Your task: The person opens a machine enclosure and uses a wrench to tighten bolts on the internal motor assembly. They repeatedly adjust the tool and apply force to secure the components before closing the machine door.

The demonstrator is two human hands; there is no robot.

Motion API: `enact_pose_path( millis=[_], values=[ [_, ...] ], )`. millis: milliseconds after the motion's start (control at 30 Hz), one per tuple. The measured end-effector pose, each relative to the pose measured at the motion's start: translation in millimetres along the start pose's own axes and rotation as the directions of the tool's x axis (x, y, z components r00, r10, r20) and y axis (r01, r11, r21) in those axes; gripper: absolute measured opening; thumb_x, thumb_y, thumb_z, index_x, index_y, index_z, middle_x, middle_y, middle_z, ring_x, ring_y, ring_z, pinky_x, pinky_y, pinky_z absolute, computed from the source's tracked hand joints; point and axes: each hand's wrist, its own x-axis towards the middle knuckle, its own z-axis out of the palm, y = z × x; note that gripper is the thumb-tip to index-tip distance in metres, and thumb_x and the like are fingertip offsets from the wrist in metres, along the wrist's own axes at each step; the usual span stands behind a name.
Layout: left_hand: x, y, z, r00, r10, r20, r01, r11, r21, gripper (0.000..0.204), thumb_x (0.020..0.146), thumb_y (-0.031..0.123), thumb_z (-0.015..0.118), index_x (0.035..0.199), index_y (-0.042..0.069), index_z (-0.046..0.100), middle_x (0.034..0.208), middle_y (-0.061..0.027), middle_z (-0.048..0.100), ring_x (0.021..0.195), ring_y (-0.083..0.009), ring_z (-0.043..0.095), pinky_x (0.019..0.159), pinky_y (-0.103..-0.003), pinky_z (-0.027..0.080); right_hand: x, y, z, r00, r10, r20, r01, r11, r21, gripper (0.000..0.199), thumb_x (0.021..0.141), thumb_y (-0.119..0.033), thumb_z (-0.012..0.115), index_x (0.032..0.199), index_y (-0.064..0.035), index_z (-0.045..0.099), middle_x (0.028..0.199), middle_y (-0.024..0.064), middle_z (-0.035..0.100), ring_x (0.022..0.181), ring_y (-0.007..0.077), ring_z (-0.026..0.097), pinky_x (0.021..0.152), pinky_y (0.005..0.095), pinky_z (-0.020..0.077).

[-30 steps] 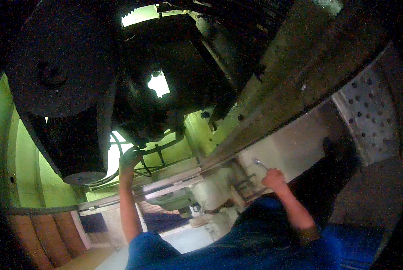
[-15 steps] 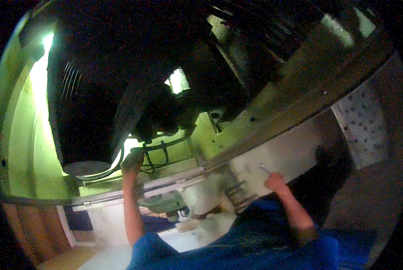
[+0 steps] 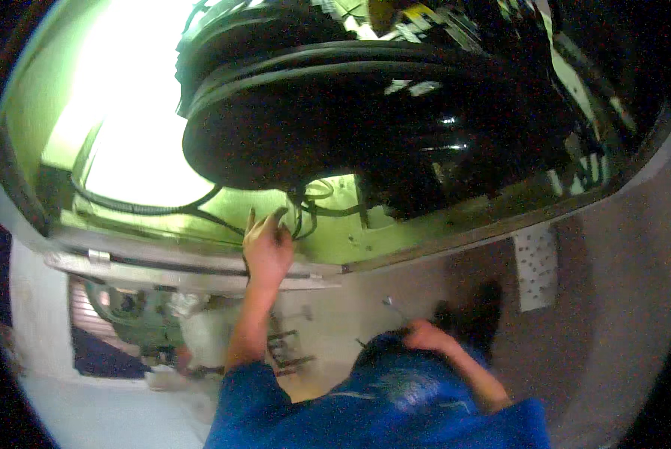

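Large black wheel [image 3: 365, 112]: overhead, likely heavy and rigid.
Green machine frame [image 3: 395, 224]: hard edges, little room beneath.
Perforated metal plate [image 3: 536, 268]: on floor, right.
Black cables [image 3: 305, 209]: hang under wheel, probably light and pliable; best gripped mid-run.
Left hand [image 3: 266, 251]: raised, fingers curled at cables.
Right hand [image 3: 424, 335]: low, fingers closed on slim metal tool [image 3: 392, 305].

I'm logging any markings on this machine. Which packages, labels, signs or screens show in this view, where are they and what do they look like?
No package or screen shows.
Striped marking: top edge, above the big black wheel; yellow and black, blurred, possibly a warning label.
Nothing of the kind near the left hand at the cables or the right hand holding a thin metal tool.
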Motion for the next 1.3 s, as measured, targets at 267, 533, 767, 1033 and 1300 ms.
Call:
enact_pose_path(
  millis=[267,533,767,1033,1300],
  values=[
    [-2,12,6,0.954,-0.286,-0.092,0.271,0.951,-0.15,0.029,0.061,0.006,0.049,0.09,0.0,0.05,0.087,-0.0182,0.051,0.088,-0.0314,0.046,0.083,-0.038,0.031,-26,-197,-127,0.96,-0.228,-0.164,0.198,0.964,-0.179,0.046,0.055,-0.007,0.054,0.101,-0.0041,0.048,0.072,0.0094,0.054,0.064,0.0172,0.049,0.061,0.0285,0.0397],
    [-5,13,28,0.916,-0.372,-0.151,0.337,0.917,-0.215,0.021,0.065,0.013,0.051,0.082,0.0,0.053,0.069,-0.019,0.052,0.065,-0.0339,0.051,0.058,-0.04,0.04,7,-145,-115,0.985,-0.019,-0.169,0.039,0.992,0.116,0.038,0.055,-0.001,0.047,0.092,-0.0038,0.055,0.068,0.0036,0.053,0.062,0.0094,0.045,0.059,0.0239,0.0387],
    [-10,7,61,0.833,-0.548,-0.072,0.515,0.817,-0.26,0.022,0.07,0.019,0.049,0.08,0.001,0.053,0.059,-0.019,0.051,0.057,-0.0339,0.05,0.053,-0.041,0.039,38,-183,-155,0.967,-0.238,-0.096,0.214,0.954,-0.208,0.035,0.055,-0.007,0.053,0.089,-0.004,0.055,0.069,0.0096,0.055,0.055,0.0148,0.047,0.051,0.0284,0.0392],
    [-4,4,60,0.792,-0.611,0.014,0.608,0.786,-0.115,0.024,0.07,0.023,0.047,0.077,0.002,0.055,0.065,-0.0188,0.052,0.061,-0.0332,0.051,0.055,-0.042,0.04,107,-159,-175,0.968,-0.25,-0.037,0.213,0.886,-0.413,0.033,0.054,-0.005,0.047,0.083,-0.0114,0.06,0.065,0.011,0.055,0.057,0.0192,0.049,0.054,0.0295,0.0398],
    [7,8,55,0.749,-0.652,0.116,0.661,0.724,-0.196,0.022,0.07,0.021,0.046,0.072,0.002,0.056,0.063,-0.0192,0.052,0.062,-0.0341,0.051,0.058,-0.042,0.041,158,-74,-184,0.805,-0.582,-0.115,0.436,0.712,-0.551,0.034,0.052,-0.004,0.049,0.082,-0.0138,0.061,0.056,0.0068,0.049,0.046,0.014,0.04,0.044,0.0266,0.0357]
  ],
)
